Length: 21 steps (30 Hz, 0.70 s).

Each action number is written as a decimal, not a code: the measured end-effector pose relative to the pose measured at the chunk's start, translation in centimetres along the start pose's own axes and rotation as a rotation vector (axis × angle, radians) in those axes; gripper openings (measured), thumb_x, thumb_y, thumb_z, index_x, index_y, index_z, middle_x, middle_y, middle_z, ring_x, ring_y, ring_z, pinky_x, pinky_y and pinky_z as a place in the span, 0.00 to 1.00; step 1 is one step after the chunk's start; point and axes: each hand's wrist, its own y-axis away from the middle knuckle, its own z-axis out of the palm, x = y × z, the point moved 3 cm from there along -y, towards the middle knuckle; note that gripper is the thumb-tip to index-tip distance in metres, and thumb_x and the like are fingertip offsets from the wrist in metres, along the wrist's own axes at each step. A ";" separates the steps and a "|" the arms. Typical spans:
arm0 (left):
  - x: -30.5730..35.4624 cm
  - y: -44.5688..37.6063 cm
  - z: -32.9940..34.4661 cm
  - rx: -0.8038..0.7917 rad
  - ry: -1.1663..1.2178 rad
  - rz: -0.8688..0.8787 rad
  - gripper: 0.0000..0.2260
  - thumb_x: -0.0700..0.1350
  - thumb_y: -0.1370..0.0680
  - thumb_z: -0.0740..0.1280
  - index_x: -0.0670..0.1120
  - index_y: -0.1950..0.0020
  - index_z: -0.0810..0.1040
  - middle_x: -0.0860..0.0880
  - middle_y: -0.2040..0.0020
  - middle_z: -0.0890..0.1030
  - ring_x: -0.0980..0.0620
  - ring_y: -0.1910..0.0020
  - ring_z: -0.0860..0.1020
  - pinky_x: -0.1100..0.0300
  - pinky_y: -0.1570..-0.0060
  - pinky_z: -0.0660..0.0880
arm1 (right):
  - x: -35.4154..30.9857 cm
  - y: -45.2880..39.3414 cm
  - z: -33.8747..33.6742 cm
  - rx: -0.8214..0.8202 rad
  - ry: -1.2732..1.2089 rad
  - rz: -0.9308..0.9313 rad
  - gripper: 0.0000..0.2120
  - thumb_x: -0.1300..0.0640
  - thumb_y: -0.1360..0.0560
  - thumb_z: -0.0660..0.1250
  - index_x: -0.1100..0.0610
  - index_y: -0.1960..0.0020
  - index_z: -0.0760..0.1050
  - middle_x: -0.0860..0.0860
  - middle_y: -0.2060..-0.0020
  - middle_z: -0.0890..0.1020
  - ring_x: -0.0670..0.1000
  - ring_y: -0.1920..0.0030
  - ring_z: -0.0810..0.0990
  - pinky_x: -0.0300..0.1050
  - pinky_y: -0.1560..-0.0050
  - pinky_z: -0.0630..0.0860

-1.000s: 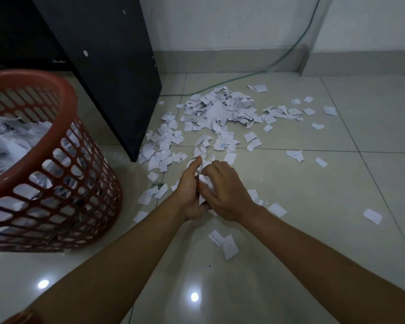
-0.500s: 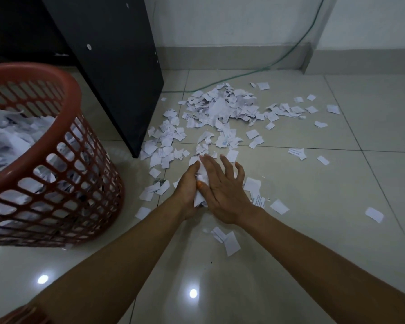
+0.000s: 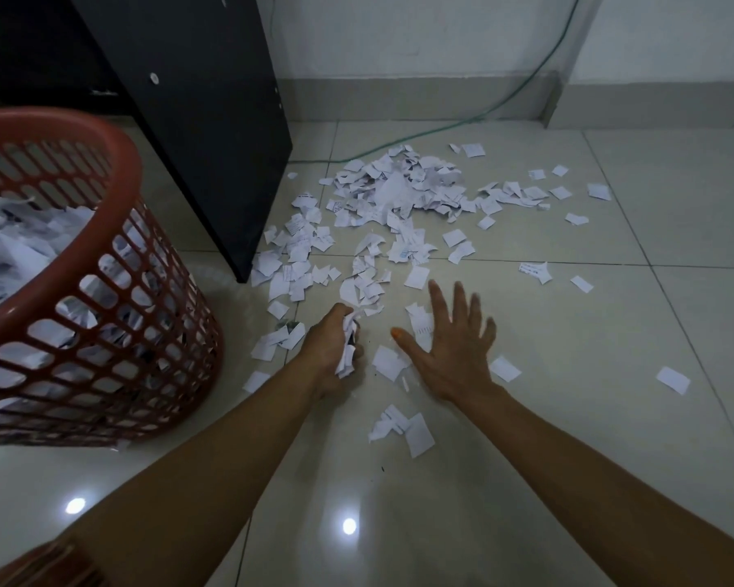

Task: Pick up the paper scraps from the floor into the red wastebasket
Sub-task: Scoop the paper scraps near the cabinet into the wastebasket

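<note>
The glossy pale tiled floor (image 3: 526,417) ran back to a grey skirting and a white wall, with a green cable (image 3: 522,93) trailing along the corner and a black cabinet panel (image 3: 196,112) standing at the left. Beside it stood the red wastebasket (image 3: 115,264), its mesh showing it well filled with paper. The main heap of paper scraps (image 3: 399,192) lay ahead by the cabinet's foot, with looser bits strewn toward the person. The left hand (image 3: 331,349) clutched a crumpled wad of scraps (image 3: 349,345) just above the tiles, fingers curled tight round it. The right hand (image 3: 454,349) was spread flat and wide, holding nothing, over a few stray pieces. It looked like the gathering step, far from finished; next, I judged, the wad wanted carrying left over the basket's rim without shedding bits.
</note>
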 end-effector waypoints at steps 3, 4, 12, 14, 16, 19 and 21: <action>-0.2 -0.6 -0.8 -0.021 0.045 -0.027 0.18 0.49 0.21 0.59 0.48 0.71 0.65 0.52 0.78 0.65 0.56 0.81 0.63 0.71 0.81 0.57 | 2.2 0.4 1.2 -0.077 0.042 0.185 0.48 0.19 0.35 0.42 0.41 0.23 0.34 0.54 0.22 0.37 0.61 0.24 0.34 0.68 0.28 0.37; -0.3 -0.8 -1.2 -0.028 0.062 -0.035 0.18 0.49 0.21 0.59 0.49 0.70 0.64 0.53 0.79 0.65 0.56 0.82 0.63 0.72 0.81 0.57 | 2.6 0.4 1.8 -0.111 0.052 0.197 0.49 0.18 0.36 0.41 0.41 0.24 0.33 0.55 0.22 0.36 0.61 0.24 0.34 0.69 0.29 0.36; -1.7 -1.9 -2.7 -0.017 0.127 -0.102 0.17 0.53 0.23 0.61 0.51 0.70 0.61 0.53 0.79 0.60 0.55 0.82 0.59 0.69 0.79 0.56 | 0.0 0.6 4.0 -0.143 0.180 -0.142 0.49 0.17 0.38 0.39 0.40 0.22 0.49 0.57 0.22 0.51 0.62 0.23 0.47 0.65 0.28 0.42; -1.8 -2.0 -2.7 -0.040 0.171 -0.122 0.18 0.53 0.22 0.60 0.50 0.68 0.60 0.52 0.80 0.59 0.55 0.82 0.58 0.69 0.79 0.55 | -0.6 0.6 4.0 -0.061 0.200 -0.232 0.41 0.22 0.32 0.46 0.44 0.28 0.65 0.58 0.30 0.66 0.62 0.32 0.63 0.61 0.34 0.59; -1.6 -1.9 -2.7 -0.078 0.172 -0.140 0.18 0.55 0.21 0.59 0.49 0.67 0.59 0.52 0.80 0.60 0.55 0.83 0.59 0.69 0.79 0.57 | -0.9 0.7 4.1 0.008 0.174 -0.323 0.30 0.28 0.28 0.53 0.47 0.36 0.73 0.55 0.41 0.72 0.58 0.44 0.68 0.54 0.46 0.69; -1.5 -1.4 -3.1 -0.095 0.138 -0.125 0.21 0.59 0.20 0.57 0.48 0.67 0.62 0.52 0.78 0.63 0.55 0.80 0.61 0.67 0.79 0.59 | -1.1 0.6 4.0 0.031 0.147 -0.386 0.22 0.35 0.24 0.55 0.50 0.42 0.75 0.53 0.49 0.73 0.55 0.51 0.69 0.49 0.55 0.72; -1.4 -1.1 -3.1 -0.116 0.115 -0.123 0.22 0.61 0.20 0.56 0.48 0.67 0.61 0.52 0.78 0.64 0.55 0.80 0.61 0.66 0.79 0.59 | -1.2 0.6 3.9 0.033 0.145 -0.435 0.18 0.39 0.22 0.58 0.52 0.46 0.75 0.53 0.52 0.73 0.54 0.56 0.70 0.47 0.60 0.72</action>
